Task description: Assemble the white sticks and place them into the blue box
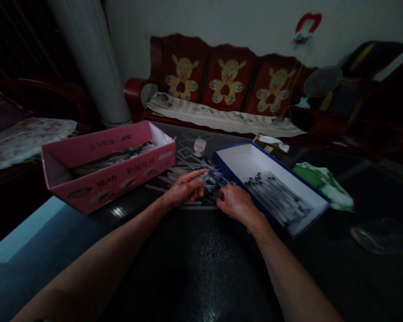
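Over a loose pile of slim, pen-like sticks (174, 175) on the dark table, my two hands work close together. My left hand (187, 188) is closed in a pinch on a small clear plastic piece (205, 175), whose exact kind I cannot make out. Just to its right, my right hand (237, 202) has its fingers curled down at the pile's edge; what they hold is hidden. Beside that hand stands a blue-edged white box (237, 156), with a row of slim pens (275, 197) lying side by side in it.
At the left is a long pink box (110, 190) with more slim pieces inside. A small white tub (199, 147) stands behind the pile. To the right lie a green-and-white bag (325, 183) and a brown box (270, 145). Behind the table is a wooden sofa (204, 82).
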The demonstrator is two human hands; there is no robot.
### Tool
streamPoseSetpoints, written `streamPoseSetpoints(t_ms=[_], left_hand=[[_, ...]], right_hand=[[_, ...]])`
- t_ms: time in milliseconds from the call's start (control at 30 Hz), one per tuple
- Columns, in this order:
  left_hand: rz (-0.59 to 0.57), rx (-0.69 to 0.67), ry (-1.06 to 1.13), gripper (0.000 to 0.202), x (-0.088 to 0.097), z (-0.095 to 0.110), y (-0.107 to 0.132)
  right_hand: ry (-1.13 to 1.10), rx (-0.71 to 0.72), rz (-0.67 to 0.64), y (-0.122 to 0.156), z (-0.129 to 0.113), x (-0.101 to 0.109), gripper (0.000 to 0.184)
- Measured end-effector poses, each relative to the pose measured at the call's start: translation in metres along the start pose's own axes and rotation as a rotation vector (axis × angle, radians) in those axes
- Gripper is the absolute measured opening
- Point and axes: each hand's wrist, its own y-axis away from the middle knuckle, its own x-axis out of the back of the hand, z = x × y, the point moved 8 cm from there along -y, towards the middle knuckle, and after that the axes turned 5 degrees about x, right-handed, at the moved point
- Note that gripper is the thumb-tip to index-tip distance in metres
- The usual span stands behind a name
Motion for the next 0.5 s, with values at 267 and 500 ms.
streamPoseSetpoints(t_ms=[267, 500], left_hand=[[-0.045, 0.031, -0.035, 0.060, -0.005, -0.002, 0.001], [-0.117, 0.031, -0.050, 0.057, -0.011, -0.004, 0.002]], right_hand=[[-0.269, 0.051, 0.143, 0.001, 0.012, 0.023, 0.016], [-0.797, 0.033, 0.450, -0.006, 0.023, 0.031, 0.016]])
